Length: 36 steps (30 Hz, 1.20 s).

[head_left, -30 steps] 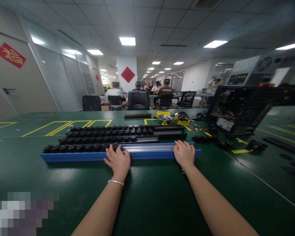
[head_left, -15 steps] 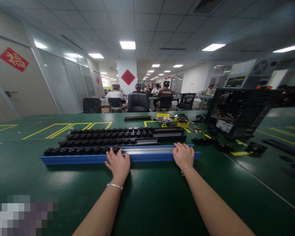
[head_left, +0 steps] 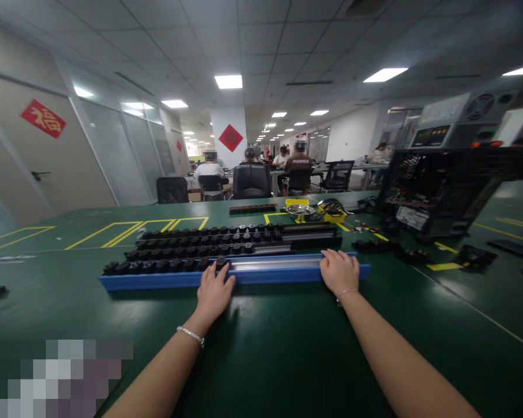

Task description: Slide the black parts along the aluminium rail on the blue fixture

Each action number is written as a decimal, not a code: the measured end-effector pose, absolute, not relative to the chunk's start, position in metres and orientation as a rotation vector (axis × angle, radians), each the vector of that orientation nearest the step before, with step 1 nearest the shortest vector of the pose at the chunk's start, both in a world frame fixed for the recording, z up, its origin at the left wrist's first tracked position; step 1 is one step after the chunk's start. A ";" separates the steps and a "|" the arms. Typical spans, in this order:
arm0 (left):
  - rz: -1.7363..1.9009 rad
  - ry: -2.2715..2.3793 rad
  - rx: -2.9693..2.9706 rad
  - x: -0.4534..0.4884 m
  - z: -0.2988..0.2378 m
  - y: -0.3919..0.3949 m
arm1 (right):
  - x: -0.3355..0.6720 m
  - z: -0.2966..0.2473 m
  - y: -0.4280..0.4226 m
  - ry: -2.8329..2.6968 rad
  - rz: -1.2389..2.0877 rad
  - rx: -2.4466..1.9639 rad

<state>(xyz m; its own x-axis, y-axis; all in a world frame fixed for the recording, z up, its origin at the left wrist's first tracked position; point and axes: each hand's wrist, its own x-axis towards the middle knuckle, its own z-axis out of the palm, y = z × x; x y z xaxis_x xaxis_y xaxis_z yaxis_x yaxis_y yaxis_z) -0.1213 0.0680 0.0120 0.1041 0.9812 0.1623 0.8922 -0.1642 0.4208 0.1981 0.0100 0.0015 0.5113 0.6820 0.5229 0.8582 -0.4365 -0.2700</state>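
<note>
A long blue rail (head_left: 157,280) lies across the green table in front of me, its left half filled with several black sockets (head_left: 157,266) and its right half a bare silver track (head_left: 274,263). My left hand (head_left: 213,293) rests on the rail's front edge near the middle, fingers stretched toward the last sockets. My right hand (head_left: 339,271) lies with its fingers over the rail near its right end. Two more black rails of sockets (head_left: 209,238) sit just behind.
A black open computer case (head_left: 436,191) stands at the right, with small black parts (head_left: 387,247) on the table beside it. A metal dish on a yellow holder (head_left: 300,209) and a dark strip (head_left: 253,207) lie farther back. People sit at desks beyond the table.
The view has shifted left, so the rails now sit further right in frame. Both hands stay on the blue rail; my left hand's fingers have come closer together.
</note>
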 end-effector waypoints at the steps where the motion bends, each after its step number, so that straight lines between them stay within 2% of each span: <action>1: 0.588 1.844 2.180 -0.124 0.012 0.070 | 0.198 0.002 0.010 -1.262 -0.459 -2.253; 15: 0.482 1.672 2.361 -0.138 0.009 0.072 | 0.198 0.005 0.008 -1.259 -0.446 -2.249; 36: 0.381 1.768 2.325 -0.121 0.033 0.075 | 0.198 0.006 0.008 -1.251 -0.451 -2.255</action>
